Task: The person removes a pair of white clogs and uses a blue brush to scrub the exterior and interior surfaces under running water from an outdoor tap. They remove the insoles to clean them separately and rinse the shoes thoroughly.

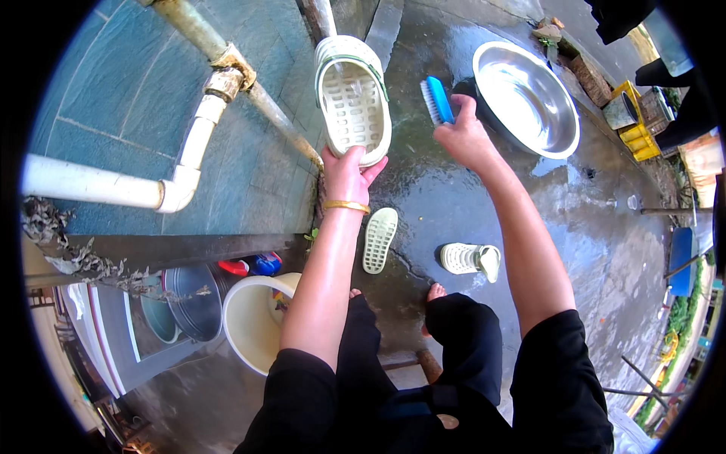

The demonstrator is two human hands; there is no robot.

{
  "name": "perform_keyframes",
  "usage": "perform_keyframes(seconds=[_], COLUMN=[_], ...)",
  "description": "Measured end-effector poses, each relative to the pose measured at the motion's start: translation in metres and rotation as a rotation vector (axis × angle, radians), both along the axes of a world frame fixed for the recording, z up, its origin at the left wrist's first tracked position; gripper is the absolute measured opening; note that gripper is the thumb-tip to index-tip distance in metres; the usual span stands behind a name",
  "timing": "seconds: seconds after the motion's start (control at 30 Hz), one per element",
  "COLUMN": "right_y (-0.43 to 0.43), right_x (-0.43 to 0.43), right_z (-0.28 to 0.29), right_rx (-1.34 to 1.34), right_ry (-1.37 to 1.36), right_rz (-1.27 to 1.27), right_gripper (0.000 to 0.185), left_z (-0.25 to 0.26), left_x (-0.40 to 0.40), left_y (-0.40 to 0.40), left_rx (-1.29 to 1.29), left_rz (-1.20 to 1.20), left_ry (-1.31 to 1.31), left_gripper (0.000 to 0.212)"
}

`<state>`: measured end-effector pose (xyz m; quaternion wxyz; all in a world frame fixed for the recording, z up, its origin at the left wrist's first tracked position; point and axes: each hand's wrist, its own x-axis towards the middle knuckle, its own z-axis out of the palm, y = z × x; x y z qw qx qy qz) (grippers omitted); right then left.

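Observation:
In my left hand, gripped at the heel, is a white clog with a dark green strap edge. Its opening faces me and shows a floor of square recesses. To its right, my right hand grasps a blue scrub brush, white bristles pointing left towards the clog. Brush and clog are apart. Below them a pale insole with square holes lies on the wet concrete. A second pale clog rests on the ground further right, near my bare foot.
A shiny metal basin stands beyond my right hand. Along the blue tiled wall at left run white plastic pipes. A cream bucket and grey tubs stand lower left. A yellow crate sits far right.

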<state>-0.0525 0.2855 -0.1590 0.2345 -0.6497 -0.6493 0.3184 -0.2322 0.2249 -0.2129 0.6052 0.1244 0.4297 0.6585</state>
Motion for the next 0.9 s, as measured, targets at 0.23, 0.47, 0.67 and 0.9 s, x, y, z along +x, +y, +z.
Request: perform_keyframes(seconds=[0.23, 0.47, 0.67, 0.9], right_y=[-0.037, -0.059, -0.052, -0.037], right_x=[-0.023, -0.07, -0.122, -0.124], right_z=[0.079, 0.052, 0.025, 0.003], right_rx=[-0.119, 0.112, 0.137, 0.0], right_ry=[0.228, -0.61, -0.783, -0.736], right_rz=[0.242, 0.606, 0.484, 0.521], right_gripper=[0.034, 0.022, 0.02, 0.033], left_z=[0.006, 0.011, -0.009, -0.033], left_x=[0.013, 0.04, 0.028, 0.025], left_y=[-0.036, -0.051, -0.077, -0.057], left_rx=[0.035, -0.006, -0.004, 0.125], left_rz=[0.072, 0.227, 0.132, 0.109], left_ry=[-0.059, -0.086, -0.003, -0.02], left_gripper=[0.055, 0.059, 0.066, 0.058])
